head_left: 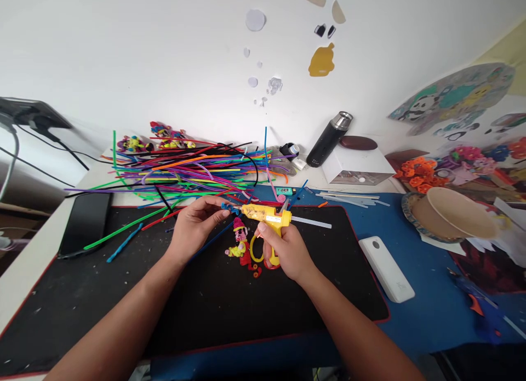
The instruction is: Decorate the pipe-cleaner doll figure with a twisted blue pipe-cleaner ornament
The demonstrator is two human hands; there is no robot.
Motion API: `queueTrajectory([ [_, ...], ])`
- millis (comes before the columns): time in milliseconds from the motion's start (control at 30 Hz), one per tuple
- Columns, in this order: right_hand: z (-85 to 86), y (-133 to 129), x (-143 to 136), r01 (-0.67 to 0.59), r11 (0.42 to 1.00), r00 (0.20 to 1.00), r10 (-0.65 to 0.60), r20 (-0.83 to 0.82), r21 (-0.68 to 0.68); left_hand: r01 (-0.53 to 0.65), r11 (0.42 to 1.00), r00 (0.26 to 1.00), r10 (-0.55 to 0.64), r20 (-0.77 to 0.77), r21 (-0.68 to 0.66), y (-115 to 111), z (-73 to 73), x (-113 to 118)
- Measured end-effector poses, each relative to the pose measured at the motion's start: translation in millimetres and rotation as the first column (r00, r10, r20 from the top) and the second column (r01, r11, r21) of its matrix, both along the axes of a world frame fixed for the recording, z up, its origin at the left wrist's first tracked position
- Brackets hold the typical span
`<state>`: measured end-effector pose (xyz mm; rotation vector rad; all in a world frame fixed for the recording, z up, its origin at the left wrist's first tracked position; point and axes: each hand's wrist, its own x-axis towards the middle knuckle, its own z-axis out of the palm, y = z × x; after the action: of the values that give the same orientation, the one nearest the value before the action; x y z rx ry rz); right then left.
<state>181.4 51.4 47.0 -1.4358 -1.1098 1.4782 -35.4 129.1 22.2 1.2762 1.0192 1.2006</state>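
My right hand (285, 252) is wrapped round the handle of a yellow hot glue gun (263, 212), with a clear glue stick (312, 222) poking out of its back end. Pinched in the fingertips of my left hand (197, 227) is a small twisted blue pipe cleaner piece (230, 207). The gun's nozzle meets or nearly meets this piece; I cannot tell whether they touch. Below them a pipe cleaner figure (241, 241) in pink, yellow and red lies on the black mat (230, 310). Yellow-handled scissors (256, 249) lie partly hidden behind my right hand.
A heap of coloured pipe cleaners (193, 170) spreads along the back. A black thermos (329, 140) stands beside a white box (357, 167). Glue sticks (349, 197), a white power bank (386, 269) and a bowl (456, 214) are to the right. A black phone (85, 222) lies left.
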Motion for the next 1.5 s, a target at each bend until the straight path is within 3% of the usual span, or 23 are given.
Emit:
queueTrajectory([
  [467, 9.7, -0.4, -7.7, 0.051, 0.999, 0.998, -0.051, 0.024, -0.003, 0.033, 0.990, 0.985, -0.009, -0.173, 0.135, -3.3, 0.7, -0.2],
  [1500, 9.5, -3.7, -10.0, 0.033, 0.999, 0.991, -0.037, 0.127, 0.037, 0.051, 0.974, 0.977, -0.003, -0.212, 0.223, -3.1, -0.7, -1.3],
])
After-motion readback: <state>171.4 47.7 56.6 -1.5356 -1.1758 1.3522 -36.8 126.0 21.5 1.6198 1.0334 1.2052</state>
